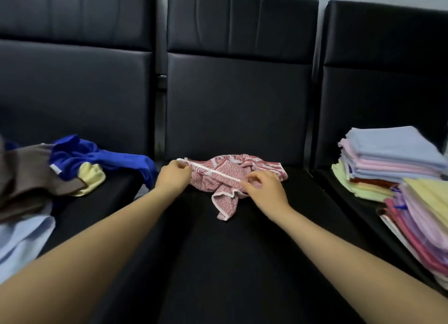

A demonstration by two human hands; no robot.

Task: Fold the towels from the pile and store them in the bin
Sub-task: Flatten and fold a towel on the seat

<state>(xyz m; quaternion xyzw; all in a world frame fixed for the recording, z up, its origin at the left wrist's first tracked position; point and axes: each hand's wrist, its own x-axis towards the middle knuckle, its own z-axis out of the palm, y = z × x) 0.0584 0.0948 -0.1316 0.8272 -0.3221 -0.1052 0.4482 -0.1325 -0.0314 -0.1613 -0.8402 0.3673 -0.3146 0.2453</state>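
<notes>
A crumpled red-and-white patterned towel (228, 175) lies on the middle black seat (218, 263). My left hand (173, 175) pinches its white hem at the left end. My right hand (264, 190) pinches the same hem further right, so the hem runs taut between them. A loose pile of unfolded towels (48, 178) in blue, brown, yellow and pale blue covers the left seat. Two stacks of folded towels sit on the right seat: a far stack (388, 158) and a near stack (421, 221). No bin is in view.
Three black padded chairs stand side by side with upright backrests (240, 93) behind the seats. A narrow gap (160, 105) separates the left and middle chairs. A grey wall shows above the backrests.
</notes>
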